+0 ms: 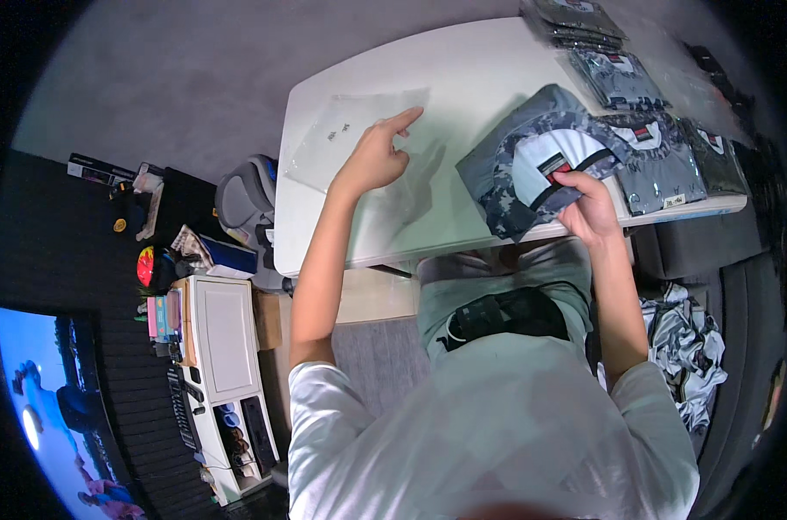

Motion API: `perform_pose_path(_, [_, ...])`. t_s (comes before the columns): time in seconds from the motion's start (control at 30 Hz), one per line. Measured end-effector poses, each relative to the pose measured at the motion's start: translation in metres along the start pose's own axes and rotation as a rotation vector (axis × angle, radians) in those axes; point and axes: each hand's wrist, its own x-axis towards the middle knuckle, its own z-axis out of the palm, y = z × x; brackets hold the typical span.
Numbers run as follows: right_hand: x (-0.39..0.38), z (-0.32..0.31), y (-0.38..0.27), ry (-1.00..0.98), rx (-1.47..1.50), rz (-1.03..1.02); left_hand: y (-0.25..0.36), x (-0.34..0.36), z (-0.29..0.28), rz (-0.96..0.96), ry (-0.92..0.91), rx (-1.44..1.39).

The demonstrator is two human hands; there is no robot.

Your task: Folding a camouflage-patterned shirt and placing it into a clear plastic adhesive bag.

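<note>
My right hand [591,211] grips a folded camouflage shirt [519,143] at its collar, thumb on top beside a dark and red neck label. Dark blue-grey camouflage cloth surrounds the pale inside of the neck. The shirt is over the table's front edge, and the fingers beneath it are hidden. Over a clear plastic bag [311,158] lying flat on the white table [463,65] is my left hand [378,156]. Its index finger is stretched toward the bag's far right corner, thumb apart and other fingers curled. Whether the fingertip touches the bag I cannot tell.
Bagged folded shirts [657,165] lie at the table's right, with another bagged stack [577,22] at the far right corner. A grey chair [246,195] and a white cabinet [226,325] stand left. Crumpled silvery material [683,355] lies low on the right.
</note>
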Motion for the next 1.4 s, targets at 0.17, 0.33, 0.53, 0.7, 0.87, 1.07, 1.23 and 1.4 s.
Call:
perform_pose_path(0.17, [-0.009,0.015,-0.009,-0.153,-0.034,-0.003,-0.008,-0.006,0.011,0.006,-0.03,0.029])
perform_pose_path(0.33, [0.004,0.021,-0.004,-0.216,-0.069,0.008,-0.013,-0.01,0.02,0.02,-0.1,-0.249])
perform_pose_path(0.53, [0.021,0.01,0.01,-0.241,-0.074,-0.002,-0.003,-0.011,0.023,0.018,-0.158,-0.355])
perform_pose_path(0.7, [0.026,0.005,0.014,-0.204,-0.147,0.042,0.008,-0.013,0.012,0.021,-0.177,-0.328])
perform_pose_path(0.87, [0.02,0.01,0.021,0.013,-0.294,-0.028,0.02,-0.012,0.008,0.092,-0.13,-0.296])
perform_pose_path(1.07, [0.021,0.008,0.025,-0.005,-0.255,0.072,0.033,0.0,0.02,0.157,-0.144,-0.164])
perform_pose_path(1.23, [0.028,0.006,0.031,0.031,-0.297,0.182,0.036,0.006,0.023,0.196,-0.121,0.014])
perform_pose_path(1.4, [0.03,0.003,0.031,0.036,-0.295,0.2,0.046,0.005,0.033,0.205,-0.13,0.157])
